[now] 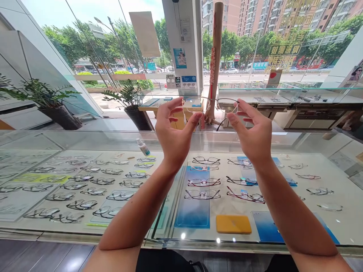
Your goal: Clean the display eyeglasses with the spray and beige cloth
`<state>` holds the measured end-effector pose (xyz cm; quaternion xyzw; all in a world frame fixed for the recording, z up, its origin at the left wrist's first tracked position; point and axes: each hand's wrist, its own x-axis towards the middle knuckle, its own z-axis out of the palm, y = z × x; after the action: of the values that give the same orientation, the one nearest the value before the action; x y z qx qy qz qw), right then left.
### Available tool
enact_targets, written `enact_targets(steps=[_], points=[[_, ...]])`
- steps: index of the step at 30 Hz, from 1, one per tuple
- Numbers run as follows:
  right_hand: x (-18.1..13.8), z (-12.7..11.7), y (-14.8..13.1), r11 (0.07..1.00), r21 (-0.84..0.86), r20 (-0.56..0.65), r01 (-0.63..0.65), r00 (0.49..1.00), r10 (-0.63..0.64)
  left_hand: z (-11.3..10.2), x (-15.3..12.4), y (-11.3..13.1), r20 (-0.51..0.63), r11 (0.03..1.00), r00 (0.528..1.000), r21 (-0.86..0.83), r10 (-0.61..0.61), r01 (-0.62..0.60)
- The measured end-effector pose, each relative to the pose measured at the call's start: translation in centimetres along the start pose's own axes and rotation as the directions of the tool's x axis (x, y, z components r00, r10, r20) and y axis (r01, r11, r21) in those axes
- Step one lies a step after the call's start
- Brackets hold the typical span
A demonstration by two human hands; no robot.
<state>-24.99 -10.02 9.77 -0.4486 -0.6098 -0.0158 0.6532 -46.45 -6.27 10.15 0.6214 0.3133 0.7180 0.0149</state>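
A thin-framed pair of eyeglasses [211,99] is held up in front of me, above the glass display counter [198,145]. My left hand [176,132] pinches its left side between thumb and fingers. On the other side, my right hand [252,130] grips the right end of the frame in the same way. One dark temple arm hangs down near my right thumb. Under the counter's glass lie rows of eyeglasses, among them a dark red pair [203,182] below my hands.
A small white bottle [143,146] stands on the counter left of my hands. An orange-yellow case [233,224] lies near the front edge. Further off are potted plants [61,109], a wooden trunk [214,56] and another glass counter [255,95] before the windows.
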Motion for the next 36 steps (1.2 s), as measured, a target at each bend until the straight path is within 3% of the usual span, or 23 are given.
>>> enact_targets(steps=[8, 16, 23, 36], points=[[0.1, 0.1, 0.2, 0.997, 0.023, 0.051, -0.072, 0.996, 0.071, 0.0, 0.0, 0.0, -0.026, 0.999, 0.999, 0.026, 0.042, -0.041], [0.1, 0.1, 0.4, 0.999, 0.016, -0.010, 0.035, 0.999, -0.035, -0.1, 0.3, -0.1, 0.019, 0.999, 0.999, 0.014, 0.045, -0.046], [0.1, -0.1, 0.0, 0.979, -0.097, -0.074, 0.180, 0.979, -0.187, 0.0, 0.5, -0.7, 0.096, 1.000, 0.995, -0.013, 0.013, -0.012], [0.1, -0.3, -0.6, 0.984, -0.042, -0.076, 0.172, 0.982, -0.175, 0.3, 0.6, -1.5, 0.105, 0.997, 0.993, -0.057, -0.052, 0.058]])
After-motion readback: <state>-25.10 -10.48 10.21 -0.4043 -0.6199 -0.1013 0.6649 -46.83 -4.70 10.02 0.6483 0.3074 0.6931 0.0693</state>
